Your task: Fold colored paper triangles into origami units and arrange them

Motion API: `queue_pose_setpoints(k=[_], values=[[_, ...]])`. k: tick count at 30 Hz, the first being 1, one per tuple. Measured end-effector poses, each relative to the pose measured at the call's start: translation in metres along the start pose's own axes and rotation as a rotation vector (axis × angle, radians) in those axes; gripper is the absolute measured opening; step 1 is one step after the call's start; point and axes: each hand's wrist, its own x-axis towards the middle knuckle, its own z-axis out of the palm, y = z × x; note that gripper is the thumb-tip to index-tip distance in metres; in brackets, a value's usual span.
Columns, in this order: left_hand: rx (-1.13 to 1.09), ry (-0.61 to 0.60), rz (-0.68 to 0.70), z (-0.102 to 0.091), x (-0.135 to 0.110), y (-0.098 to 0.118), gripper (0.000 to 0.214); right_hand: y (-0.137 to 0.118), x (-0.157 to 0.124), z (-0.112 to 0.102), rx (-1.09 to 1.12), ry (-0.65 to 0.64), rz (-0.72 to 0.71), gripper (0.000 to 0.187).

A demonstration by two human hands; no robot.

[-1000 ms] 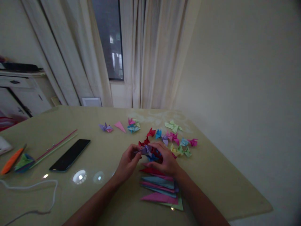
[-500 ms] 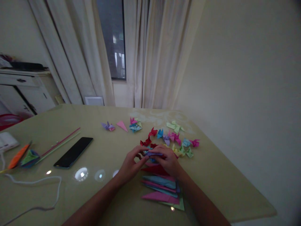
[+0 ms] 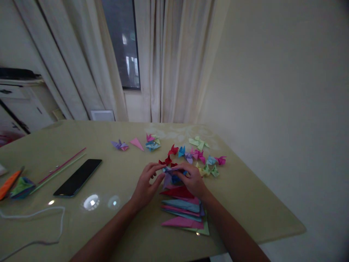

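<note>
**Purple Paper Piece Held Two-Handed**

The purple paper piece point(image 3: 168, 174) is pinched at both ends by the fingers of the left hand point(image 3: 145, 185) and right hand point(image 3: 194, 181), evidently for steadiness, just beyond the stacked paper triangles point(image 3: 183, 207) on the worktop point(image 3: 245, 196).

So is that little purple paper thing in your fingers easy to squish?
Probably. The purple folded paper piece looks thin with pointy flaps, so a hard squeeze would likely crush it. It seems very light: the left hand and right hand hold it with fingertips only. It probably wouldn't roll, since its folds look flat and angular.
</note>
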Motion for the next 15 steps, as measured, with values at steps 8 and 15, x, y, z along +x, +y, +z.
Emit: queue_pose_setpoints(k=[8, 15], values=[[-0.037, -0.071, -0.068, 0.004, 0.001, -0.007, 0.019, 0.000, -0.002, 0.002, 0.067, 0.012, 0.108, 0.025], [-0.062, 0.132, -0.281, -0.021, 0.014, -0.032, 0.035, 0.016, 0.009, -0.020, 0.036, 0.386, 0.202, 0.031]])
